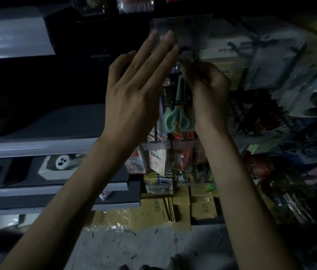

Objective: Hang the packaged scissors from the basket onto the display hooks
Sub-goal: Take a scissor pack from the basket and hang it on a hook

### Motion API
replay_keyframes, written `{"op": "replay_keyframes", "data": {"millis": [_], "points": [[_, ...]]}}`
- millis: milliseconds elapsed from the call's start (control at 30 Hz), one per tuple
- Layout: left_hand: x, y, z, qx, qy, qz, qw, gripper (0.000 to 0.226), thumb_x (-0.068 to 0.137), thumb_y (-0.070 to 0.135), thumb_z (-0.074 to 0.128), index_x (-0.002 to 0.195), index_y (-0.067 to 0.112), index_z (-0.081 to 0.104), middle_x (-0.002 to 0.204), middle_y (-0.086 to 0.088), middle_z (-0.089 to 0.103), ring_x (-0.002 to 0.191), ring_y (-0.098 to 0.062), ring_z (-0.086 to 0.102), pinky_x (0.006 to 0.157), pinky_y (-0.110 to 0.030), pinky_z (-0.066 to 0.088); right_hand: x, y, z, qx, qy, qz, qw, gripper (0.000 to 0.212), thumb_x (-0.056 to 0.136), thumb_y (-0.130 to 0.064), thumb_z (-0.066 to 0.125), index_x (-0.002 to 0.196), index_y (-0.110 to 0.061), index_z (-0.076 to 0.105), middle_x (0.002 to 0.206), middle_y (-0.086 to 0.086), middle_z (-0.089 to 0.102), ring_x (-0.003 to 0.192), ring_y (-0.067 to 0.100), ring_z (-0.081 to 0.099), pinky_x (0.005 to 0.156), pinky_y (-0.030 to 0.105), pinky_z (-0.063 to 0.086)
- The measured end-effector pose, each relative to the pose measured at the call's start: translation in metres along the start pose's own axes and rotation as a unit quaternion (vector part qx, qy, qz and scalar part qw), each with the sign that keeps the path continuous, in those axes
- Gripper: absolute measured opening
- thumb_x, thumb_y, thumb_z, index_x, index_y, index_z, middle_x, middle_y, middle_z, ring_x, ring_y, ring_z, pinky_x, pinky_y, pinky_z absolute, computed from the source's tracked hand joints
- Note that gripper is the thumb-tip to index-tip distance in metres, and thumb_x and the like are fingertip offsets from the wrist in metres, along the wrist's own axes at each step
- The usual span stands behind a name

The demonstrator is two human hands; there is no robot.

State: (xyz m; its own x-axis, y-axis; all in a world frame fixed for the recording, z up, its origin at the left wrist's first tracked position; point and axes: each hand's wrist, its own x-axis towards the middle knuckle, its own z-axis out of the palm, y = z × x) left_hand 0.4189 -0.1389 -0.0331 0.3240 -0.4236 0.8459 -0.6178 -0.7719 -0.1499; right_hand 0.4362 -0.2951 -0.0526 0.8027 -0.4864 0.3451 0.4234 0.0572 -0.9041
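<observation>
One scissors pack (pixel 179 111) under right grip (pixel 206 80)

The packaged scissors (pixel 179 108) lie between my left hand (pixel 132 94) at nine o'clock and my right hand (pixel 207 80) at two; cardboard boxes (pixel 181 207) stand at six.

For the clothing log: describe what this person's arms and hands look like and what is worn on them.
No sleeve shows on the left forearm or right forearm down to the frame's edge. The left hand and right hand show no glove, ring, watch or bracelet. The left hand's nails look short and unpainted; dim light hides finer detail.
</observation>
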Motion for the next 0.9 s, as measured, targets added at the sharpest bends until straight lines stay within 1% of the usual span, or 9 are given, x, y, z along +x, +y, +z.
{"op": "replay_keyframes", "data": {"millis": [67,167,233,333,467,600,667,800,900], "points": [[0.001,0.000,0.001,-0.012,0.001,-0.002,1.000,0.043,0.113,0.006,0.037,0.154,0.009,0.051,0.161,-0.009,0.048,0.153,-0.028,0.041,0.117,-0.046,0.039,0.002,-0.001,0.001,-0.004,-0.001,-0.003,1.000,0.012,0.091,-0.021,0.078,0.088,-0.009,0.075,0.085,0.001,0.076,0.084,0.008,0.070,0.076,0.026,0.055],[0.001,0.001,0.001,-0.020,0.001,-0.006,1.000,0.043,0.113,0.007,0.036,0.153,0.009,0.052,0.161,-0.009,0.048,0.153,-0.028,0.041,0.117,-0.046,0.039,0.001,-0.001,0.001,-0.008,-0.007,-0.004,1.000,0.020,0.091,-0.025,0.078,0.093,-0.005,0.075,0.090,0.006,0.077,0.091,0.018,0.073,0.081,0.036,0.057],[0.000,0.002,0.001,-0.022,-0.001,-0.008,1.000,0.045,0.111,0.002,0.041,0.154,0.009,0.051,0.161,-0.009,0.048,0.154,-0.028,0.040,0.117,-0.045,0.039,-0.001,-0.001,0.001,-0.009,-0.010,0.000,1.000,0.019,0.091,-0.026,0.077,0.095,-0.008,0.075,0.093,0.006,0.077,0.093,0.018,0.072,0.083,0.035,0.057],[0.001,0.004,0.000,-0.025,-0.004,-0.013,1.000,0.052,0.104,-0.004,0.049,0.154,0.009,0.051,0.162,-0.009,0.047,0.154,-0.027,0.039,0.116,-0.046,0.039,-0.003,-0.003,0.002,-0.007,-0.006,0.005,1.000,0.018,0.093,-0.026,0.076,0.096,-0.009,0.074,0.094,0.005,0.076,0.091,0.015,0.071,0.081,0.032,0.057],[0.001,0.004,-0.002,-0.030,-0.008,-0.017,0.999,0.052,0.103,-0.004,0.051,0.154,0.009,0.052,0.162,-0.008,0.048,0.154,-0.026,0.040,0.116,-0.047,0.040,-0.003,-0.003,0.005,0.006,0.001,-0.001,1.000,0.014,0.093,-0.027,0.077,0.091,-0.013,0.073,0.091,0.005,0.076,0.090,0.017,0.071,0.082,0.039,0.057],[0.001,0.001,-0.005,-0.034,-0.013,-0.007,0.999,0.052,0.104,-0.004,0.051,0.154,0.009,0.052,0.162,-0.008,0.047,0.154,-0.026,0.039,0.116,-0.048,0.040,-0.002,-0.002,0.009,0.031,0.006,-0.004,1.000,0.009,0.093,-0.023,0.077,0.089,-0.015,0.073,0.090,0.003,0.075,0.088,0.014,0.070,0.079,0.031,0.056],[0.000,-0.001,-0.006,-0.035,-0.016,-0.005,0.999,0.053,0.104,-0.004,0.052,0.154,0.010,0.051,0.162,-0.008,0.047,0.155,-0.025,0.039,0.116,-0.047,0.040,-0.001,0.000,0.011,0.036,0.009,-0.008,0.999,0.010,0.093,-0.022,0.076,0.089,-0.014,0.073,0.090,0.006,0.075,0.088,0.016,0.070,0.080,0.033,0.057],[-0.002,-0.003,-0.006,-0.032,-0.021,-0.003,0.999,0.050,0.107,-0.001,0.051,0.155,0.012,0.050,0.163,-0.005,0.045,0.156,-0.023,0.037,0.118,-0.045,0.038,0.002,0.009,0.014,0.038,0.022,-0.012,0.999,0.009,0.091,-0.020,0.077,0.085,-0.016,0.073,0.086,0.003,0.076,0.085,0.015,0.071,0.078,0.032,0.055],[-0.002,-0.005,-0.008,-0.025,-0.020,0.003,0.999,0.049,0.109,0.001,0.048,0.156,0.014,0.050,0.164,-0.004,0.045,0.156,-0.022,0.037,0.120,-0.044,0.036,0.005,0.015,0.015,0.039,0.036,-0.012,0.999,0.009,0.091,-0.016,0.078,0.090,-0.007,0.076,0.091,0.008,0.078,0.092,0.019,0.073,0.080,0.028,0.056]]}}
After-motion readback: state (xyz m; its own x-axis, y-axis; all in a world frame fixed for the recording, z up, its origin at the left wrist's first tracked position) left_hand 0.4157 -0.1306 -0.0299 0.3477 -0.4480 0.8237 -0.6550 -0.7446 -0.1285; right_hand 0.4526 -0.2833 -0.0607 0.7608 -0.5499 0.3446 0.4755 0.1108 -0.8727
